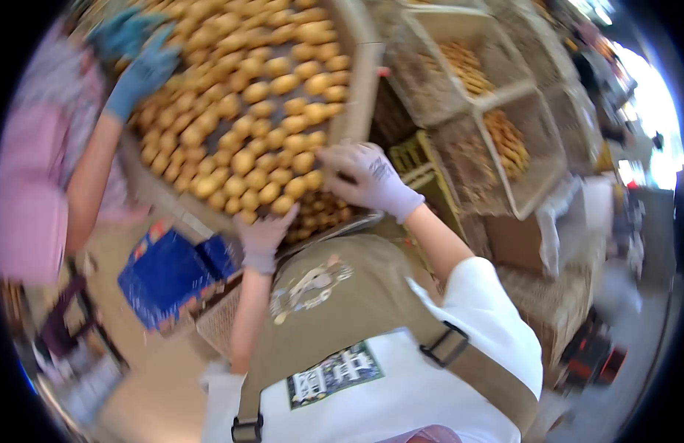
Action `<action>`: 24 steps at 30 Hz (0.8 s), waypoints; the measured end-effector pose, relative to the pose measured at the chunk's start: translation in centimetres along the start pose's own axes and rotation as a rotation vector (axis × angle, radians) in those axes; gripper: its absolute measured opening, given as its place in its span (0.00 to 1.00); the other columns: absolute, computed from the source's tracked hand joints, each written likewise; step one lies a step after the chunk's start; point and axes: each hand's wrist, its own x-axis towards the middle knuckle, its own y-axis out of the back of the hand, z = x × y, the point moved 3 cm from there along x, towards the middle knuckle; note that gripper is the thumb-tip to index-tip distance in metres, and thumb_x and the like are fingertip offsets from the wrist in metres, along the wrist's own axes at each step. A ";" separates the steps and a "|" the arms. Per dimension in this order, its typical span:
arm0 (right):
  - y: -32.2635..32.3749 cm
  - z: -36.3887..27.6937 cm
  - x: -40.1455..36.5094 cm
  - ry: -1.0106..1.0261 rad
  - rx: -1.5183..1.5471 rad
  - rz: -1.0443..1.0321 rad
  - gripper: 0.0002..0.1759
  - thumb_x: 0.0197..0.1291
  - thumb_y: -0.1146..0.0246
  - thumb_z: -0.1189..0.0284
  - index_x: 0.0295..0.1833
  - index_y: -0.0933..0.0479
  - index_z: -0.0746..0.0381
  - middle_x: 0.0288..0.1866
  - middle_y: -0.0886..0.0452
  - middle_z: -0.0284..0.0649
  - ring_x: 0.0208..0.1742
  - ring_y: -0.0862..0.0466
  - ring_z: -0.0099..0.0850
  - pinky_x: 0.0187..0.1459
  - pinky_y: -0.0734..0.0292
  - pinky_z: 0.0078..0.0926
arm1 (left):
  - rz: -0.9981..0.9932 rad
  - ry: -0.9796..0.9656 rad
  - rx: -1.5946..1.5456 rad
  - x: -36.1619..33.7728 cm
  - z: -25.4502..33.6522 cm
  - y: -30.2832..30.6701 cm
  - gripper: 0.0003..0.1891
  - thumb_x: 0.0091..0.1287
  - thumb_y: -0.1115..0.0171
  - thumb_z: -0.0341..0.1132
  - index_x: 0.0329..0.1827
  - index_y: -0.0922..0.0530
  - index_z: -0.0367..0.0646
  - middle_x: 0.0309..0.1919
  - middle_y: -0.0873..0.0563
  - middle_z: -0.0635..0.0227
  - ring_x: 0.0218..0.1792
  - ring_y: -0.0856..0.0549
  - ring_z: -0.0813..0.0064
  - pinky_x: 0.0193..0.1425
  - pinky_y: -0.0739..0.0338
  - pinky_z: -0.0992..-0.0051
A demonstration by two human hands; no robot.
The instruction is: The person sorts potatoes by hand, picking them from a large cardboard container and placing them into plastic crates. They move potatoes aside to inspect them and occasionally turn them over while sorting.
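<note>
At tray [361,81] edge: right hand [368,181] flat on buns [246,159], fingers [333,155] spread; left hand [264,236] below, grip unclear.

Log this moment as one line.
left hand at tray rim | right hand open on pastries | co-worker's blue glove far side

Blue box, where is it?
In the head view, the blue box sits low on the left, below the tray of buns and beside the left hand.
</note>
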 end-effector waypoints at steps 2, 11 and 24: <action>-3.8 -1.8 0.5 -0.037 -0.173 -0.357 0.29 0.58 0.31 0.58 0.65 0.21 0.55 0.63 0.18 0.42 0.66 0.21 0.43 0.68 0.31 0.53 | 0.095 -0.010 -0.004 -0.4 -0.4 -0.3 0.39 0.71 0.48 0.63 0.79 0.39 0.51 0.80 0.41 0.59 0.80 0.40 0.52 0.77 0.46 0.27; -11.1 -1.6 2.2 0.062 -0.275 -0.435 0.27 0.59 0.33 0.59 0.63 0.20 0.53 0.67 0.22 0.46 0.67 0.23 0.47 0.69 0.35 0.54 | 0.093 -0.115 0.217 -0.9 -0.1 2.3 0.32 0.76 0.52 0.61 0.76 0.34 0.52 0.76 0.31 0.68 0.78 0.36 0.58 0.73 0.49 0.26; -13.5 0.0 4.6 -0.106 -0.497 -0.443 0.28 0.62 0.37 0.70 0.69 0.31 0.54 0.66 0.24 0.54 0.53 0.14 0.51 0.52 0.19 0.48 | 0.107 0.049 -0.072 0.4 1.0 -0.2 0.54 0.61 0.58 0.83 0.84 0.48 0.58 0.83 0.45 0.62 0.83 0.50 0.49 0.73 0.62 0.19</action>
